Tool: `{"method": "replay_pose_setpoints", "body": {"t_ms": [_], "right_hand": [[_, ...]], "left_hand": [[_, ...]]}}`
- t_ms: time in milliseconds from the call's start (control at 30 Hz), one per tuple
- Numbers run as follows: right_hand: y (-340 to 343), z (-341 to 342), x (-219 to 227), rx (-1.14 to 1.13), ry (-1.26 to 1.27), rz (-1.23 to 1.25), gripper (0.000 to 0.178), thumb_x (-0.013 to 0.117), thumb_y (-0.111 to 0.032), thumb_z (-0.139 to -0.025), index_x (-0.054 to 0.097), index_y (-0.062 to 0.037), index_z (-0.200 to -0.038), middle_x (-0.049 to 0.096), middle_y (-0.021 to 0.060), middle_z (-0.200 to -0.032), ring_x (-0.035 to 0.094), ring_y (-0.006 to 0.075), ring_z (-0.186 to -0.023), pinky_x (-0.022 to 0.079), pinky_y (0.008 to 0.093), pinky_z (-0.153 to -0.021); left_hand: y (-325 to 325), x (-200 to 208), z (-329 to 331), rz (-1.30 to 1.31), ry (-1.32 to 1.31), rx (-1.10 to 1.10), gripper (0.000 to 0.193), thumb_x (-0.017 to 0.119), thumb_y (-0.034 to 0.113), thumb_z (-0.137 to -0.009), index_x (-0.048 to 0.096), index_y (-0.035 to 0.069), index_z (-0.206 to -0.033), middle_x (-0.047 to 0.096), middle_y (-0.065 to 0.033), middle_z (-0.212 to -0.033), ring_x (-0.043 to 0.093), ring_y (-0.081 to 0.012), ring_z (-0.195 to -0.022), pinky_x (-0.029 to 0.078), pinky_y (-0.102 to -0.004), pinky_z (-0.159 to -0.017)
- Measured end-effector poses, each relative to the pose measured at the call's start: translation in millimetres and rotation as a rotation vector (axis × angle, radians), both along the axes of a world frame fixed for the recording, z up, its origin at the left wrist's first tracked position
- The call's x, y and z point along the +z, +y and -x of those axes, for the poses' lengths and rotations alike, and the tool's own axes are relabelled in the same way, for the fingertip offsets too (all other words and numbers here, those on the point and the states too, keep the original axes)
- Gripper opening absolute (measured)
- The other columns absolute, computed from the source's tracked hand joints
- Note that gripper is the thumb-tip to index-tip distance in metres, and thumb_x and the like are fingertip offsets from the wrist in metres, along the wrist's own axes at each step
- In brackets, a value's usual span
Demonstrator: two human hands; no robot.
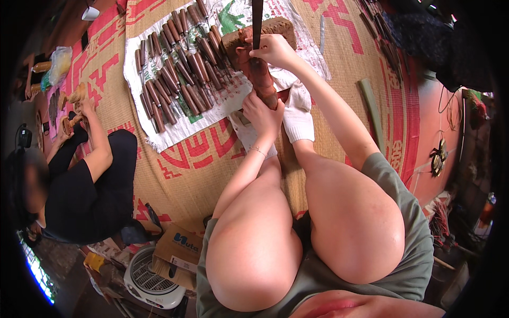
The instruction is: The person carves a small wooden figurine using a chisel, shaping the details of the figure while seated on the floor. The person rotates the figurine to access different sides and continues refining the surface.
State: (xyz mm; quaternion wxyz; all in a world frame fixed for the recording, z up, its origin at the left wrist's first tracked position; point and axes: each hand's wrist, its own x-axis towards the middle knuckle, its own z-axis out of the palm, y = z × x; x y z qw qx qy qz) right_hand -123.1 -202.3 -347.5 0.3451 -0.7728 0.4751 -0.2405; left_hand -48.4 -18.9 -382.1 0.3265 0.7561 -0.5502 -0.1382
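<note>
A reddish-brown wooden carving [258, 71] leans with its far end on a rough wooden block [283, 31]. My left hand [262, 114] is closed around the carving's near end, between my white-socked feet. With its fingers bent, my right hand [277, 52] grips the lower end of a long, dark, narrow bar-like tool [257, 21] over the far part of the carving. The tool stands away from me, and its tip is hidden by my fingers and the wood. Left of the carving, several wooden-handled carving chisels [183, 63] lie in rows on a white sack [159, 138].
A patterned straw mat [339, 90] covers the floor. To the left, another person [79, 196] sits holding a pale wooden piece [77, 98]. A cardboard box [177, 249] and a white round-grilled appliance [151, 275] stand lower left. Right lies a green strip [372, 111].
</note>
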Motion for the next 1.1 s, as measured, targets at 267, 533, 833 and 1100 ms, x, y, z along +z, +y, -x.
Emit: {"method": "replay_pose_setpoints", "body": {"t_ms": [267,533,833,1100], "right_hand": [[3.3,-8.9,5.3,-0.051,0.011,0.055,0.03,0.078,-0.029,-0.071,0.066,-0.0013,-0.076,0.063,0.0173,-0.071,0.063,0.0351,-0.071,0.05,0.0426,-0.065],[-1.4,-0.8,-2.9,0.152,0.021,0.121,0.032,0.076,-0.031,-0.073,0.063,-0.0013,-0.075,0.064,0.0174,-0.073,0.063,0.0367,-0.073,0.049,0.0447,-0.065],[-0.1,-8.2,2.0,0.016,0.044,-0.018,0.031,0.074,-0.03,-0.075,0.064,-0.0012,-0.073,0.064,0.0167,-0.076,0.063,0.0372,-0.074,0.049,0.0452,-0.066],[4.3,-15.3,14.8,-0.003,0.1,0.096,0.03,0.075,-0.029,-0.073,0.066,-0.0008,-0.076,0.065,0.0148,-0.078,0.063,0.0355,-0.075,0.049,0.0433,-0.066]], "left_hand": [[0.4,-2.8,-1.8,0.01,0.01,0.01,0.07,0.073,0.028,-0.066,0.042,-0.002,-0.122,0.048,-0.0216,-0.114,0.046,-0.0411,-0.107,0.038,-0.051,-0.088],[0.4,-1.1,0.4,-0.001,0.006,-0.001,0.07,0.073,0.028,-0.068,0.041,-0.002,-0.123,0.047,-0.0221,-0.114,0.045,-0.0414,-0.108,0.038,-0.0512,-0.088],[-0.5,1.5,0.5,0.0,0.008,-0.007,0.07,0.072,0.028,-0.068,0.041,-0.002,-0.123,0.047,-0.0219,-0.114,0.045,-0.0411,-0.107,0.037,-0.0511,-0.087],[-0.4,-0.5,-4.3,-0.013,0.027,-0.005,0.072,0.074,0.028,-0.068,0.04,-0.003,-0.124,0.047,-0.0231,-0.115,0.044,-0.0418,-0.109,0.037,-0.0517,-0.089]]}}
